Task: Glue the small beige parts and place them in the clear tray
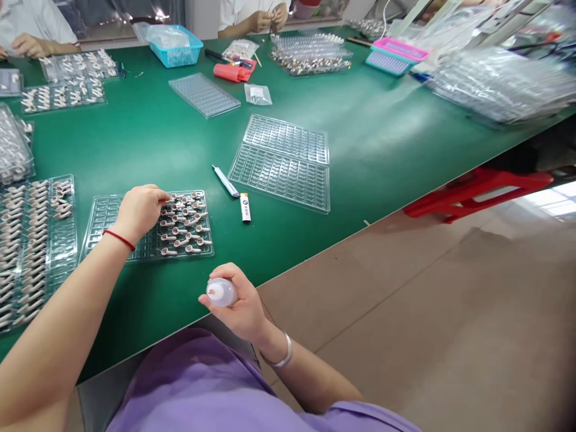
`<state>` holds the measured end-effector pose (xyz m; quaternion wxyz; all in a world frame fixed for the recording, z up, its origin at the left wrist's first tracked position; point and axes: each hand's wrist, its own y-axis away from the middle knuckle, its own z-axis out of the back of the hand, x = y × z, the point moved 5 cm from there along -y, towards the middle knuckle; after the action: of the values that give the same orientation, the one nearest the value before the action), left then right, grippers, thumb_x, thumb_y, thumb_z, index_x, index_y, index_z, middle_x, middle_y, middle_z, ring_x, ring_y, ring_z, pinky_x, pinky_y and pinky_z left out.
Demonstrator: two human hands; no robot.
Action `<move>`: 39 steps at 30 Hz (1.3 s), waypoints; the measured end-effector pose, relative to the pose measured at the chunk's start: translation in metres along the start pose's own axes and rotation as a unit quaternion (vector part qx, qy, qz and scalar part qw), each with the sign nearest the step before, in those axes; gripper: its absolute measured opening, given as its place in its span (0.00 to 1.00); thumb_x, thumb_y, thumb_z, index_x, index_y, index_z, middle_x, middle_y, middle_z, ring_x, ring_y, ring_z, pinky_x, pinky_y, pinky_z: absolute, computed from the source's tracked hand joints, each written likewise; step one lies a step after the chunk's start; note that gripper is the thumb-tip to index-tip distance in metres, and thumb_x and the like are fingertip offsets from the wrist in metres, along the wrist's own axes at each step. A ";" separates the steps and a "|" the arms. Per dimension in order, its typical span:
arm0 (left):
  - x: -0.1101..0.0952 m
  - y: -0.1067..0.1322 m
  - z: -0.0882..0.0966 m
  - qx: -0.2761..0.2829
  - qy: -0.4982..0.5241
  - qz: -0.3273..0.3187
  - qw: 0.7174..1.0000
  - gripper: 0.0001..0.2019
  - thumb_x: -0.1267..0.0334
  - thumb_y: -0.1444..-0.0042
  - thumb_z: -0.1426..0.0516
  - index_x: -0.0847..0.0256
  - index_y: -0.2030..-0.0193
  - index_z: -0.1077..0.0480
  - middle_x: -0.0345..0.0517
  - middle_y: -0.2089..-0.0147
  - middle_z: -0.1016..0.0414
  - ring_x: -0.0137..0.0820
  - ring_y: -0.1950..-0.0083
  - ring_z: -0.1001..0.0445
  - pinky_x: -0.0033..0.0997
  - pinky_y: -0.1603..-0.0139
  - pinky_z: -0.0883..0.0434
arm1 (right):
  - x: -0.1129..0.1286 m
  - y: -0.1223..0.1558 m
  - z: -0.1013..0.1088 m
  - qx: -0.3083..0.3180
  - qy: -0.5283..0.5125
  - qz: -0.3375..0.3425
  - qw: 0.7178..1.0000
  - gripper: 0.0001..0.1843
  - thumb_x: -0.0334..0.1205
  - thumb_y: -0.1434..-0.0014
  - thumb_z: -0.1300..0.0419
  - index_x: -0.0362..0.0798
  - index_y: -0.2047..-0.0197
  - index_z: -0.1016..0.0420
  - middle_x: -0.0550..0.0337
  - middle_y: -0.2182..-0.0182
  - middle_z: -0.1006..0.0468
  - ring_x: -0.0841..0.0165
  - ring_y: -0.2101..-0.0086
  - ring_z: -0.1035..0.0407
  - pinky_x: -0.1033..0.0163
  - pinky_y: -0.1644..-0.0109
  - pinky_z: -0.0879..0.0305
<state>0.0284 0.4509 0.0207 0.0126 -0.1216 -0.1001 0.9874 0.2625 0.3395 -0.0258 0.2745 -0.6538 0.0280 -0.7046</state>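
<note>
In right hand (245, 307), gripping smooth, translucent bottle (225, 291). With left hand (138, 210), touching pale, ring-headed parts (177, 231) on clear, pocketed tray (101, 219), near left — cannot tell if gripping.

The tray (102, 217) under the left hand (139, 210) lies left of a lighter (245, 207).

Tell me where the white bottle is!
In the head view, the white bottle is below and left of centre, in the right hand, near the edge of the green table.
</note>
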 end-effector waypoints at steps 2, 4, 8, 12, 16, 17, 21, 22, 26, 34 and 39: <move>0.000 0.001 0.001 0.011 -0.006 0.007 1.000 0.14 0.68 0.43 0.45 0.63 0.58 0.18 0.53 0.58 0.17 0.41 0.56 0.21 0.37 0.55 0.28 | 0.001 0.000 0.000 -0.002 -0.002 0.003 1.000 0.16 0.37 0.46 0.32 0.51 0.56 0.32 0.63 0.65 0.28 0.72 0.69 0.32 0.67 0.67 0.32; 0.003 0.006 0.010 0.018 -0.013 0.022 1.000 0.13 0.68 0.44 0.44 0.62 0.56 0.19 0.52 0.56 0.17 0.39 0.55 0.20 0.35 0.53 0.28 | 0.001 0.000 0.000 -0.003 -0.004 0.004 1.000 0.16 0.37 0.46 0.32 0.51 0.56 0.32 0.63 0.65 0.28 0.72 0.70 0.32 0.68 0.68 0.32; 0.035 0.031 0.055 0.025 -0.053 0.112 0.992 0.22 0.56 0.36 0.51 0.67 0.47 0.24 0.42 0.50 0.20 0.38 0.47 0.24 0.35 0.46 0.33 | 0.001 0.002 0.000 -0.007 -0.006 0.000 1.000 0.15 0.36 0.45 0.33 0.52 0.57 0.32 0.64 0.65 0.28 0.73 0.70 0.32 0.68 0.68 0.33; 0.096 0.063 0.099 0.024 -0.129 0.278 0.952 0.28 0.50 0.37 0.51 0.78 0.49 0.25 0.53 0.50 0.22 0.55 0.42 0.30 0.54 0.46 0.34 | 0.003 0.002 -0.002 -0.005 -0.013 -0.001 1.000 0.15 0.36 0.45 0.33 0.52 0.57 0.32 0.64 0.65 0.28 0.73 0.70 0.32 0.68 0.68 0.32; 0.138 0.080 0.101 0.063 -0.146 0.362 0.918 0.21 0.53 0.48 0.37 0.73 0.58 0.22 0.67 0.52 0.21 0.54 0.48 0.25 0.58 0.50 0.29 | 0.003 0.002 -0.004 -0.002 -0.001 -0.017 1.000 0.14 0.37 0.45 0.33 0.52 0.58 0.32 0.63 0.66 0.27 0.71 0.70 0.31 0.67 0.68 0.32; 0.143 0.081 0.099 0.073 -0.142 0.366 0.917 0.20 0.53 0.47 0.38 0.72 0.59 0.22 0.66 0.54 0.21 0.53 0.50 0.25 0.57 0.51 0.29 | 0.003 0.002 -0.004 -0.002 0.005 -0.022 1.000 0.14 0.37 0.45 0.33 0.51 0.58 0.32 0.63 0.66 0.26 0.71 0.69 0.30 0.66 0.67 0.32; 0.137 0.085 0.101 0.074 -0.121 0.359 0.923 0.20 0.51 0.42 0.43 0.70 0.60 0.22 0.55 0.61 0.22 0.47 0.53 0.26 0.53 0.49 0.30 | 0.002 0.003 -0.004 -0.002 0.015 -0.035 0.999 0.14 0.37 0.46 0.33 0.51 0.58 0.32 0.62 0.66 0.26 0.71 0.69 0.30 0.66 0.66 0.32; 0.130 0.089 0.104 0.066 -0.116 0.355 0.925 0.20 0.51 0.42 0.44 0.70 0.60 0.22 0.53 0.62 0.22 0.45 0.53 0.26 0.52 0.49 0.30 | 0.001 0.004 -0.004 -0.001 0.014 -0.040 0.999 0.14 0.37 0.46 0.33 0.52 0.58 0.31 0.63 0.66 0.27 0.71 0.69 0.31 0.66 0.66 0.32; 0.077 0.123 0.102 0.042 -0.066 0.317 0.945 0.22 0.45 0.41 0.46 0.65 0.63 0.24 0.44 0.67 0.24 0.36 0.60 0.26 0.42 0.50 0.30 | -0.002 0.005 -0.006 0.011 0.001 -0.084 0.996 0.14 0.39 0.45 0.32 0.52 0.58 0.31 0.64 0.66 0.27 0.72 0.69 0.32 0.66 0.65 0.33; -0.018 0.238 0.031 0.090 0.381 0.262 0.882 0.18 0.47 0.42 0.42 0.52 0.51 0.22 0.44 0.57 0.17 0.34 0.61 0.20 0.30 0.58 0.24 | 0.006 0.017 -0.031 0.165 -0.065 -0.171 0.969 0.22 0.42 0.45 0.34 0.53 0.50 0.37 0.61 0.61 0.29 0.71 0.67 0.33 0.66 0.66 0.34; -0.016 0.264 0.026 0.090 0.389 0.297 0.867 0.14 0.48 0.45 0.39 0.50 0.58 0.19 0.43 0.58 0.17 0.34 0.61 0.19 0.26 0.60 0.23 | 0.019 0.024 -0.051 0.254 -0.066 -0.140 0.955 0.26 0.35 0.43 0.38 0.53 0.44 0.43 0.58 0.57 0.29 0.70 0.63 0.32 0.64 0.61 0.32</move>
<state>0.0373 0.1864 -0.0042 -0.2327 -0.5183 0.0435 0.8218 0.2229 0.2950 -0.0249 0.3316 -0.6050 -0.2615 -0.6750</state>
